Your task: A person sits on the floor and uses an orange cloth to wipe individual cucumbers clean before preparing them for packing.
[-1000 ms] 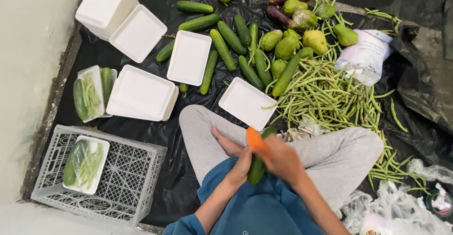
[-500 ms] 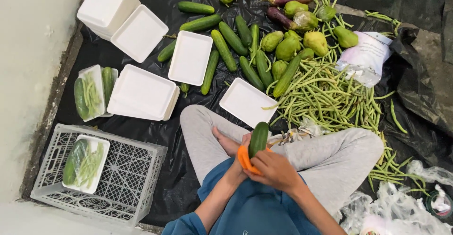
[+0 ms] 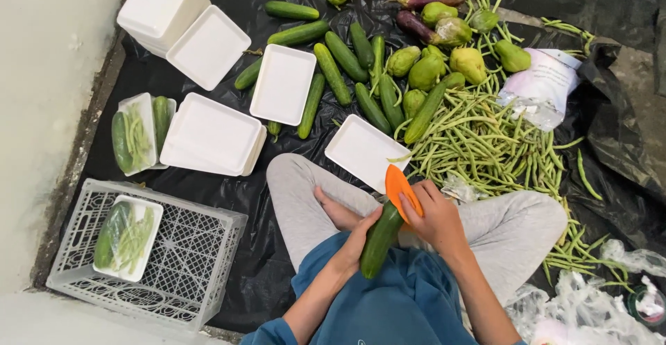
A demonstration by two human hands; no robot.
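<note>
I sit cross-legged on a black plastic sheet. My left hand grips a dark green cucumber held over my lap, tilted up to the right. My right hand holds an orange-handled tool against the cucumber's upper end; its blade is hidden. An empty white foam tray lies just beyond my knees. More cucumbers and a heap of green beans lie further out.
A stack of white foam trays and more trays lie at the left. Wrapped vegetable trays sit beside them, another in a white plastic crate. Pale green chayotes, aubergines and plastic bags are to the right.
The cucumber has swung from upright to slanted across my lap. My right hand with the orange tool has moved up to its upper end.
</note>
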